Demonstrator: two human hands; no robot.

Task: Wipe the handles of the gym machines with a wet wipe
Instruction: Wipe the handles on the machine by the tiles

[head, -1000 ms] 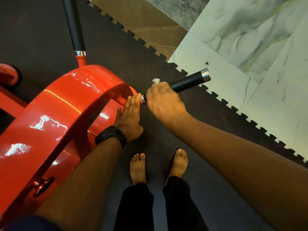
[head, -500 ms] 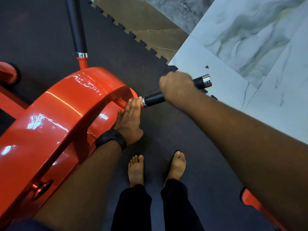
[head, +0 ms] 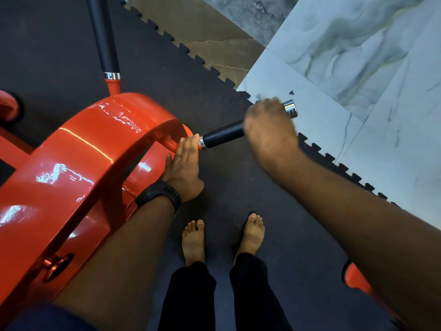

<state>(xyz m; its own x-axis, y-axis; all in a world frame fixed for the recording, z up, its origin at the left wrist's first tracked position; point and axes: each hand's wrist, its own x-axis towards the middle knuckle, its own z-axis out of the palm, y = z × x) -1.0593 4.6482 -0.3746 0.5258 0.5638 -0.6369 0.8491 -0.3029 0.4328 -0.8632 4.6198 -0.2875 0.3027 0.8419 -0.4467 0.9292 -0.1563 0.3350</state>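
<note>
A black handle (head: 223,136) with a chrome end cap (head: 290,109) sticks out to the right of the red gym machine (head: 95,149). My right hand (head: 269,126) is curled round the handle's outer part, just short of the cap; it is motion-blurred and the wet wipe is hidden under it. My left hand (head: 185,163), with a black watch on the wrist, rests with straight fingers against the red frame where the handle joins it. A second black handle (head: 103,37) points away at the top left.
Black rubber mat (head: 238,192) with a jigsaw edge covers the floor; pale marble tiles (head: 358,56) lie beyond it at the right. My bare feet (head: 222,237) stand below the handle. Another red machine part (head: 358,280) shows at the lower right.
My right hand has slid outward along the handle, from its inner end near the frame towards the chrome cap. The white wipe tip seen earlier is now hidden. My left hand stays put.
</note>
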